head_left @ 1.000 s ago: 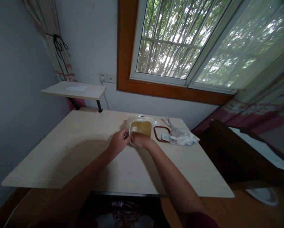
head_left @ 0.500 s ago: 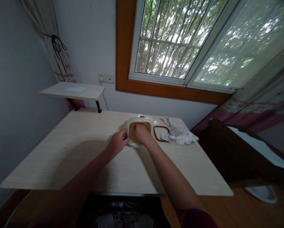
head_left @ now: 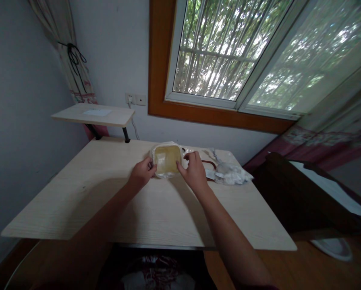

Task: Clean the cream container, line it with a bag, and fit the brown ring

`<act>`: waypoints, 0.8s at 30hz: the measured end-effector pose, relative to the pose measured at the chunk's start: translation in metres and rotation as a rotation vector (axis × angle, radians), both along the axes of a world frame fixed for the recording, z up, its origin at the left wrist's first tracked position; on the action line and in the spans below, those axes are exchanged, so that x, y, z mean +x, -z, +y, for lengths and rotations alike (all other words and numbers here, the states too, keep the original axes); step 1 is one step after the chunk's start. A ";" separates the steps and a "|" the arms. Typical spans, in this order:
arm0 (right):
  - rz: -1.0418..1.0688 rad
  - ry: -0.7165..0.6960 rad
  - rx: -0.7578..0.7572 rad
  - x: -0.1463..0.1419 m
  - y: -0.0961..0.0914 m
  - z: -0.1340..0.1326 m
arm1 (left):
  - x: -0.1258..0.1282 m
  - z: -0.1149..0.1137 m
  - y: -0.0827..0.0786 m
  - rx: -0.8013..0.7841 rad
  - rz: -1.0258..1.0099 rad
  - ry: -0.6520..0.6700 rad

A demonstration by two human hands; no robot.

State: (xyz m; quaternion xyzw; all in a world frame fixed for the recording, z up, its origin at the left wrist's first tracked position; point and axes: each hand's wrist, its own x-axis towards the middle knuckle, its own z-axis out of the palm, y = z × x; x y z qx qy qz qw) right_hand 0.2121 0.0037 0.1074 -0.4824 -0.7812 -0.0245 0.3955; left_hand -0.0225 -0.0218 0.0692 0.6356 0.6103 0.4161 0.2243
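A squarish shallow container (head_left: 167, 159) with a yellowish inside and clear, wrinkled plastic around its rim is near the back of the table, tilted a little toward me. My left hand (head_left: 142, 172) pinches its left edge, thumb in front. On the right side, my right hand (head_left: 195, 171) has its thumb at the inner rim and its fingers curled beyond the edge, holding that side. Partly covered by my right hand is a reddish-brown square frame (head_left: 210, 162). A crumpled clear plastic bag (head_left: 233, 174) with whitish contents lies to the right of it.
The pale wooden table (head_left: 108, 201) carries a small raised shelf (head_left: 120, 117) at its back left, with a white paper (head_left: 97, 112) on it. Behind are a wall socket (head_left: 140, 100) and a window. A dark piece of furniture (head_left: 277, 185) stands to the right.
My right hand has come out of the container's inside to its right edge. The container has shifted slightly left and back, and its inside now shows fully.
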 end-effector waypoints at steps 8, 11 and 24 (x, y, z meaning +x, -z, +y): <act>-0.024 0.097 -0.342 -0.006 0.015 0.013 | -0.021 0.002 -0.021 -0.022 0.161 0.104; -0.018 0.085 -0.331 -0.012 0.013 0.010 | -0.021 -0.001 -0.031 0.117 0.217 -0.031; -0.032 -0.003 -0.377 -0.031 0.004 -0.002 | 0.031 0.007 -0.054 -0.206 0.923 0.331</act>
